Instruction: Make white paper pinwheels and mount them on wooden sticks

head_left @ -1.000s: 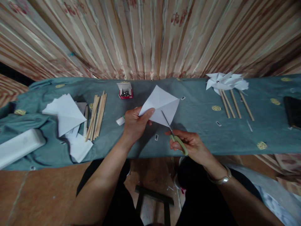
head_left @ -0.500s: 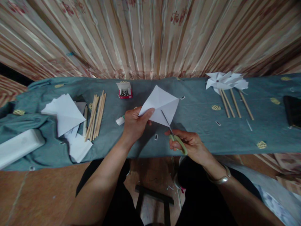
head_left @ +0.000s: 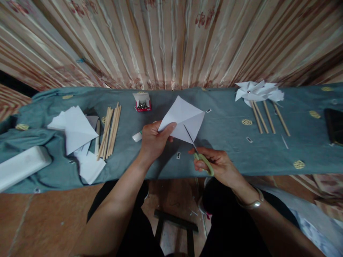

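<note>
My left hand (head_left: 157, 139) pinches the left corner of a square sheet of white paper (head_left: 183, 112), thumb on top. Crease lines cross the sheet, which is held above the cloth. In my right hand (head_left: 214, 162) is a pair of scissors (head_left: 205, 164) with pale green handles. Their blades lie at the paper's lower corner and point toward its centre; the lower blade is hidden under the sheet. Behind my left hand stands a small red and white box (head_left: 143, 102) with its lid up and shiny metal pieces inside. A white tube-like item (head_left: 137, 136) pokes out beside that hand.
Wooden sticks (head_left: 109, 132) lie at the left, beside a pile of white paper sheets (head_left: 79, 130) and a white block-like object (head_left: 24, 167). White paper pinwheels (head_left: 258, 92) on sticks rest at the right. A dark object (head_left: 333, 126) sits at the right edge of the green cloth (head_left: 227, 125).
Almost nothing differs. Both hands, the paper and the scissors keep nearly the same place, and the view has shifted very slightly.
</note>
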`<action>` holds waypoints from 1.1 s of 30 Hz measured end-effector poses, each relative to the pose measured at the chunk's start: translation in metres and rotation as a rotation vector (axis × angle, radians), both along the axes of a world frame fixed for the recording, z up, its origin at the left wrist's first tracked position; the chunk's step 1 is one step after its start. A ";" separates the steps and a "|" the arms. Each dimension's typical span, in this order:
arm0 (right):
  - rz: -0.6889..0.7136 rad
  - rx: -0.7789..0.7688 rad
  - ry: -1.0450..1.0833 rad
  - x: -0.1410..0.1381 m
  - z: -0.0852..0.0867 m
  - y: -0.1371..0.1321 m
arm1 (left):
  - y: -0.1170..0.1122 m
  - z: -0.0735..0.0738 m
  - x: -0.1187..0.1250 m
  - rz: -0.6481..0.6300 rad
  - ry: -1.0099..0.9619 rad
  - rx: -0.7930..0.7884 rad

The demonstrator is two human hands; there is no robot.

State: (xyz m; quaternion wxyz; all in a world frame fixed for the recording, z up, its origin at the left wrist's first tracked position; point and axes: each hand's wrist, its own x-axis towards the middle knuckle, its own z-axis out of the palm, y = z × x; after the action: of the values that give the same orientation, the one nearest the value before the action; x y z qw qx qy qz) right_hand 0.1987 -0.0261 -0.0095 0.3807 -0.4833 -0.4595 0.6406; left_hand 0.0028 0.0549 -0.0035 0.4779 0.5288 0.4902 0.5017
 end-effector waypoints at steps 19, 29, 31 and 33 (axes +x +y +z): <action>-0.196 0.127 -0.029 0.063 0.008 0.022 | 0.002 0.006 -0.009 -0.093 -0.024 -0.183; -0.147 0.129 -0.139 0.048 0.011 0.032 | -0.018 -0.002 0.010 -0.496 0.076 -0.293; -0.100 0.099 -0.126 0.044 0.011 0.031 | -0.018 -0.003 0.011 -0.511 0.076 -0.302; -0.103 0.074 -0.108 0.040 0.010 0.030 | -0.018 -0.004 0.012 -0.473 0.026 -0.317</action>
State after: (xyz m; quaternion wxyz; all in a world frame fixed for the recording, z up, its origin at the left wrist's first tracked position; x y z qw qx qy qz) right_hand 0.2386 0.0038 0.0008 0.4053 -0.5256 -0.4773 0.5759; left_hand 0.0150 0.0366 -0.0075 0.6522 0.5535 0.4315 0.2865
